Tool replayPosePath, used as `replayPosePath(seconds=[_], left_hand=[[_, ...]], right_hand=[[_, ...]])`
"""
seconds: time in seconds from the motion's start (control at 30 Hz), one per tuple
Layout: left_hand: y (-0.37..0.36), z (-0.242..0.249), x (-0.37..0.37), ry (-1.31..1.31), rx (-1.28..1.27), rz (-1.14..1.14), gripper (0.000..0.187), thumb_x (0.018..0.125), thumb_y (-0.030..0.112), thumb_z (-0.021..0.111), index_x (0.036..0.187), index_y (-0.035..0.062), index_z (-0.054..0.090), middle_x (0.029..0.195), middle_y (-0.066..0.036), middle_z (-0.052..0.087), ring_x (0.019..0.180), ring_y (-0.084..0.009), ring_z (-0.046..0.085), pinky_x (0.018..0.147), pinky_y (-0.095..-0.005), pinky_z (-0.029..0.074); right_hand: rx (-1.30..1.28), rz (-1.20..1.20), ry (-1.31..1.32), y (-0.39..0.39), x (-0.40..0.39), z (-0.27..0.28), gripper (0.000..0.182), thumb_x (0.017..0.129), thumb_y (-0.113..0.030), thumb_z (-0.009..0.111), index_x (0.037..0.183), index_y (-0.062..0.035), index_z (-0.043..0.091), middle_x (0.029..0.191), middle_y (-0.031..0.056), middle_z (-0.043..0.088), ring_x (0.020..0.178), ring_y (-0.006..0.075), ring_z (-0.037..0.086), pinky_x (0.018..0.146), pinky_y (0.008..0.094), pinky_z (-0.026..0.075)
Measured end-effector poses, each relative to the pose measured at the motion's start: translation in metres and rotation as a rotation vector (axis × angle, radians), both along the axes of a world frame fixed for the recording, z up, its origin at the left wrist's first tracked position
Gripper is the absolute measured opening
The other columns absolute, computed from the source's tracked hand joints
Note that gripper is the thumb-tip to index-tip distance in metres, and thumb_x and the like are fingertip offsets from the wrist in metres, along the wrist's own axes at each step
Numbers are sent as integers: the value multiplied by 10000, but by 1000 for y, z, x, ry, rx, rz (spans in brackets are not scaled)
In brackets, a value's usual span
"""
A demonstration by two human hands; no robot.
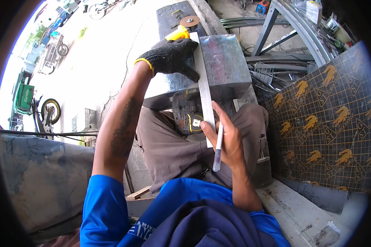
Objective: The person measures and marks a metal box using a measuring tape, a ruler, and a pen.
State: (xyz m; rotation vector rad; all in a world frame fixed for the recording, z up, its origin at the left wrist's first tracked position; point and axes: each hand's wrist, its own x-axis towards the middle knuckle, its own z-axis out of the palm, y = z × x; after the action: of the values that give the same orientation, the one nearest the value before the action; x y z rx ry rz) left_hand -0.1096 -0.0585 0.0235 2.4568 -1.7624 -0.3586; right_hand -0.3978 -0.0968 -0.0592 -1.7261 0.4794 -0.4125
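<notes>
My left hand (174, 57), in a black knit glove with a yellow cuff, holds the left edge of a long, flat metal bar (204, 84), thumb apart from the fingers. The bar slopes across a shiny sheet-metal box (226, 61), and its near end hangs over my lap. My bare right hand (228, 142) has a white pen (219, 149) tucked in it, its translucent end pointing down. Its thumb and index finger are at either side of the bar's lower part. Past my left hand is a yellow angle grinder (178, 33) with a brown disc (190, 21).
A tape measure (196, 122) sits between my knees, below the box. Patterned boards (321, 123) lean at the right. Behind them are a metal frame (294, 24) and scrap strips (282, 59). A motorcycle (49, 113) with a green delivery box (25, 98) stands at far left.
</notes>
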Motion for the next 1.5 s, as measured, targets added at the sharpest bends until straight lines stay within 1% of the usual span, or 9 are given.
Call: replayPosePath(seconds=[0.07, 0.17, 0.33, 0.67, 0.87, 1.03, 1.27, 1.5], left_hand=[[0, 1, -3, 1, 17, -6, 984, 698, 469, 942, 1475, 46, 512, 1419, -235, 593, 1357, -393, 539, 1151, -470, 430], [0, 3, -6, -11, 43, 6, 988, 698, 471, 943, 1479, 46, 511, 1433, -232, 587, 1367, -390, 532, 1159, -469, 425], [3, -5, -1, -39, -31, 20, 993, 701, 474, 942, 1486, 49, 508, 1445, -223, 584, 1373, -384, 530, 1162, -467, 425], [1, -5, 2, -16, 0, -3, 979, 701, 457, 944, 1480, 52, 512, 1446, -226, 579, 1368, -387, 532, 1148, -466, 437], [2, -4, 2, -2, -10, -6, 987, 696, 466, 943, 1483, 58, 510, 1460, -229, 564, 1374, -388, 524, 1154, -464, 430], [4, -6, 3, 16, -32, -3, 987, 700, 473, 941, 1489, 64, 511, 1458, -226, 566, 1375, -384, 524, 1153, -463, 432], [2, -4, 1, 39, -10, 9, 981, 702, 462, 941, 1488, 60, 512, 1461, -224, 566, 1376, -380, 525, 1159, -463, 427], [2, -4, -1, -10, -7, 14, 983, 702, 455, 941, 1491, 61, 509, 1466, -218, 564, 1385, -383, 514, 1174, -461, 413]], right_hand=[[13, 6, 23, 1, -1, -2, 639, 979, -268, 735, 1491, 30, 494, 637, 61, 540, 570, 88, 532, 532, 301, 436], [31, -14, -24, 3, 0, -5, 637, 977, -265, 735, 1489, 30, 496, 621, 53, 517, 560, 88, 512, 526, 301, 425], [14, -13, 19, 2, 0, -2, 645, 973, -282, 737, 1488, 28, 501, 607, 47, 498, 544, 91, 491, 522, 304, 418], [21, -14, 19, 1, 0, 0, 649, 975, -289, 737, 1494, 18, 500, 613, 51, 521, 552, 86, 518, 525, 306, 429], [17, -14, 32, 3, -1, 0, 644, 979, -282, 735, 1489, 34, 499, 615, 53, 524, 556, 87, 521, 526, 306, 431], [2, -17, 9, 3, 0, 1, 634, 973, -250, 742, 1482, 42, 502, 616, 55, 517, 557, 86, 506, 528, 306, 430], [22, -17, 9, 3, 0, -2, 634, 970, -246, 744, 1481, 42, 504, 615, 54, 510, 555, 93, 487, 531, 305, 425], [-10, -19, 21, 2, 0, -2, 637, 971, -250, 743, 1482, 43, 502, 607, 58, 501, 549, 95, 484, 525, 312, 421]])
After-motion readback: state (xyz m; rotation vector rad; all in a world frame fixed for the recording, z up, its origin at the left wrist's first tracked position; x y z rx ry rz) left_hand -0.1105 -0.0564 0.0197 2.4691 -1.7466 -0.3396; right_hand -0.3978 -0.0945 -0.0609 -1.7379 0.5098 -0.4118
